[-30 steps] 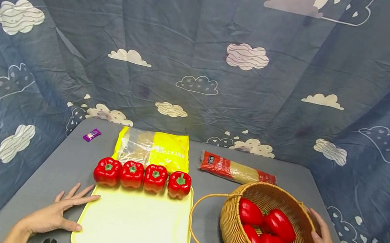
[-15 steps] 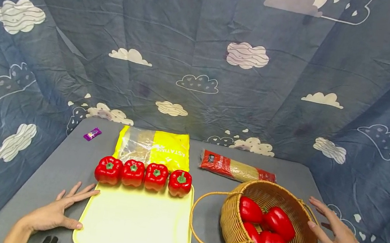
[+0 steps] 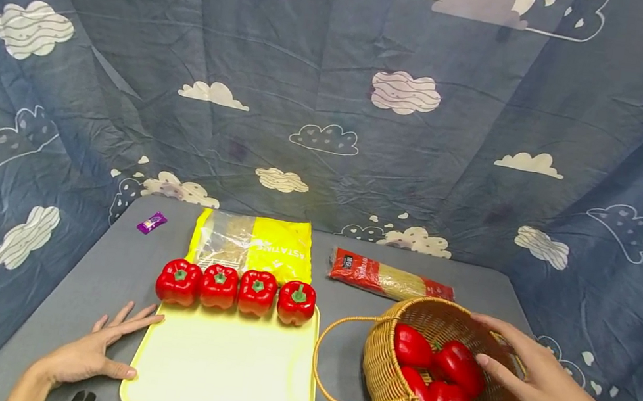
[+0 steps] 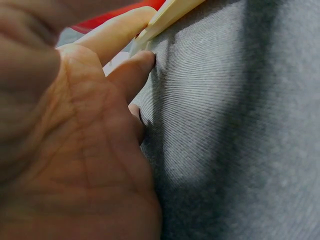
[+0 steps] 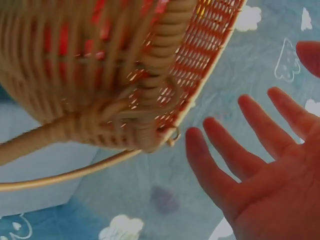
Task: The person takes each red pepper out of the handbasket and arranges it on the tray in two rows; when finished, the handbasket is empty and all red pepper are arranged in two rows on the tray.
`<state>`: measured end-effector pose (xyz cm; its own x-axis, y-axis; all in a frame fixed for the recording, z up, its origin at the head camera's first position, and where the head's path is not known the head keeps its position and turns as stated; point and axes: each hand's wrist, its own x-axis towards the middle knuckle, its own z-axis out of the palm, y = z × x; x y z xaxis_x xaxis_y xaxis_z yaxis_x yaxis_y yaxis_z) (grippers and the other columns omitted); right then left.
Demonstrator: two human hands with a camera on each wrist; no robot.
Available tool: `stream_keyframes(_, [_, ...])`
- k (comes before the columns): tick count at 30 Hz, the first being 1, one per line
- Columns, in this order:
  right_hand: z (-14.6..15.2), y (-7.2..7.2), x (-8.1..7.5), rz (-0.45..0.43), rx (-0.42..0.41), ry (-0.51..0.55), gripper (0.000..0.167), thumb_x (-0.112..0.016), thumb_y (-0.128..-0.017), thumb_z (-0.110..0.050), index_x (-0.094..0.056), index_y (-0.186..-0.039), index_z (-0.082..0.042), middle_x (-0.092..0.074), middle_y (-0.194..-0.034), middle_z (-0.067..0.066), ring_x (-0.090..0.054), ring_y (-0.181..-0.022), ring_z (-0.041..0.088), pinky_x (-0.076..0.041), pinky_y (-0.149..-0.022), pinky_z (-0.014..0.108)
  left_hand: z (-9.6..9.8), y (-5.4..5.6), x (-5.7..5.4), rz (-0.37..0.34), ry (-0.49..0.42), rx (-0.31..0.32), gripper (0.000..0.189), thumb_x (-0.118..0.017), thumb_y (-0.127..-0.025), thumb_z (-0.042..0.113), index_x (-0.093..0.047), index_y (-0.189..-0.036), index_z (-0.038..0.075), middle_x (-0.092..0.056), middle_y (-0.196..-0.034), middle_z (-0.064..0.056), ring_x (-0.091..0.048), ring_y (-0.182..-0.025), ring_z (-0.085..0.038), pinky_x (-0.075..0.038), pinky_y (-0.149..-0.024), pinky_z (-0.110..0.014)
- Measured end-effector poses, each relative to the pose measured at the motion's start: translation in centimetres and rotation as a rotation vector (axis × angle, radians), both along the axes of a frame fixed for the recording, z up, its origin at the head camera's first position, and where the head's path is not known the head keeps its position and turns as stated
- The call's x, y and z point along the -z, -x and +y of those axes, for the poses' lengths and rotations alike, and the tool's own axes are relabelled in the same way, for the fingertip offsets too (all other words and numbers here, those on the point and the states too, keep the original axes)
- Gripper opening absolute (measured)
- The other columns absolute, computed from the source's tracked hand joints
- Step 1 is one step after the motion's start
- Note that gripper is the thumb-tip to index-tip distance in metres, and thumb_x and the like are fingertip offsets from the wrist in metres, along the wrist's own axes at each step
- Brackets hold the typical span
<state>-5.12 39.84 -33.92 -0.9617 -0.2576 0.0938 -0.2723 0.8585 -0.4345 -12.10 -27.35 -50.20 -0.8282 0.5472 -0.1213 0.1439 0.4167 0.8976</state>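
My left hand (image 3: 80,355) touches the left edge of a pale yellow tray (image 3: 219,371) with thumb and index fingertip, its fingers spread. In the left wrist view, the fingers (image 4: 117,32) reach the tray's edge, close over the grey cloth. Several red bell peppers (image 3: 177,285) stand in a row along the tray's far edge, green stems up. A wicker basket (image 3: 377,365) tilts toward me at the right, holding several more red peppers (image 3: 460,367). Over its right rim hangs my right hand (image 3: 551,382), fingers extended and holding nothing; the right wrist view shows them spread beside the basket (image 5: 115,75).
Behind the peppers lies a yellow bag of pasta (image 3: 280,249). A red packet of long noodles (image 3: 390,278) is behind the basket, and a small purple wrapped sweet (image 3: 152,222) at the far left. One basket handle (image 3: 329,396) leans toward the tray. A cloud-print curtain (image 3: 335,83) surrounds the table.
My right hand has let go of the basket's right side, lifted, and moved left over the rim toward the opening. The left hand, tray and peppers stay in place.
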Motion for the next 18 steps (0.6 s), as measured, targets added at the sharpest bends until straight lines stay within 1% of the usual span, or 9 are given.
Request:
stream_keyframes(4, [-0.7,0.7,-0.2,-0.163,-0.069,0.073,0.054,-0.065,-0.098,-0.028,-0.045,-0.148,-0.020,-0.055,-0.141,0.008,-0.052,-0.116,-0.010,-0.058,-0.078,0.023,-0.1,-0.1,0.1,0.014,-0.005,0.003,0.083,-0.083,-0.076,0.021,-0.046,-0.150,0.020,-0.012,-0.161,-0.035,0.023,-0.142,-0.061,0.026,-0.094,-0.082])
stream_keyframes(5, [-0.9,0.8,-0.1,-0.212,-0.088,0.099,0.053,-0.064,-0.099,-0.027,-0.044,-0.148,-0.020,-0.054,-0.143,0.010,-0.053,-0.118,-0.007,-0.057,-0.079,0.023,-0.1,-0.1,0.1,0.017,-0.008,0.003,0.083,-0.082,-0.076,0.021,-0.045,-0.150,0.021,-0.013,-0.161,-0.035,0.024,-0.148,-0.049,0.026,-0.094,-0.082])
stream_keyframes(7, [-1.3,1.0,0.2,-0.298,-0.123,0.128,0.053,-0.061,-0.101,-0.026,-0.041,-0.150,-0.019,-0.052,-0.145,0.014,-0.055,-0.121,0.001,-0.056,-0.081,0.023,-0.2,-0.1,0.2,0.031,-0.015,0.007,0.082,-0.082,-0.077,0.021,-0.045,-0.151,0.021,-0.014,-0.161,-0.035,0.023,-0.153,-0.016,0.025,-0.094,-0.083])
stream_keyframes(9, [-1.9,1.0,0.6,-0.351,-0.138,0.133,0.053,-0.059,-0.102,-0.028,-0.040,-0.150,-0.020,-0.049,-0.147,0.014,-0.056,-0.125,0.012,-0.055,-0.084,0.024,-0.2,-0.1,0.2,0.047,-0.024,0.012,0.082,-0.081,-0.078,0.021,-0.045,-0.151,0.020,-0.016,-0.161,-0.033,0.016,-0.143,0.016,0.024,-0.094,-0.083])
stream_keyframes(10, [-2.2,1.0,0.8,-0.378,-0.149,0.148,0.053,-0.059,-0.102,-0.028,-0.040,-0.151,-0.019,-0.048,-0.148,0.016,-0.056,-0.127,0.019,-0.055,-0.085,0.025,-0.2,-0.1,0.3,0.053,-0.029,0.015,0.082,-0.081,-0.078,0.020,-0.044,-0.151,0.020,-0.017,-0.162,-0.030,0.011,-0.134,0.028,0.024,-0.094,-0.083])
stream_keyframes(11, [-2.5,1.0,1.1,-0.405,-0.157,0.165,0.054,-0.058,-0.102,-0.028,-0.039,-0.151,-0.017,-0.046,-0.149,0.018,-0.056,-0.127,0.026,-0.055,-0.086,0.024,-0.2,-0.1,0.3,0.063,-0.032,0.018,0.081,-0.081,-0.078,0.020,-0.044,-0.151,0.020,-0.018,-0.163,-0.027,0.006,-0.127,0.035,0.024,-0.093,-0.084])
stream_keyframes(14, [-3.3,1.1,1.7,-0.481,-0.170,0.230,0.055,-0.055,-0.104,-0.027,-0.036,-0.153,-0.014,-0.042,-0.152,0.022,-0.054,-0.127,0.039,-0.054,-0.087,0.023,-0.2,-0.1,0.4,0.078,-0.037,0.022,0.081,-0.080,-0.079,0.019,-0.044,-0.151,0.019,-0.020,-0.165,-0.014,0.005,-0.126,0.036,0.024,-0.093,-0.084])
stream_keyframes(16, [-3.6,1.2,2.1,-0.524,-0.181,0.277,0.055,-0.054,-0.104,-0.025,-0.034,-0.154,-0.011,-0.040,-0.152,0.025,-0.053,-0.128,0.043,-0.053,-0.087,0.021,-0.2,-0.2,0.5,0.077,-0.040,0.021,0.080,-0.080,-0.080,0.019,-0.044,-0.151,0.019,-0.021,-0.166,-0.004,0.005,-0.127,0.036,0.025,-0.093,-0.084])
stream_keyframes(18, [-3.8,1.3,2.5,-0.567,-0.190,0.312,0.055,-0.052,-0.105,-0.024,-0.032,-0.154,-0.011,-0.038,-0.152,0.026,-0.052,-0.129,0.042,-0.052,-0.088,0.020,-0.2,-0.3,0.5,0.083,-0.040,0.019,0.080,-0.080,-0.080,0.019,-0.044,-0.151,0.019,-0.022,-0.165,0.002,0.005,-0.127,0.035,0.024,-0.093,-0.084])
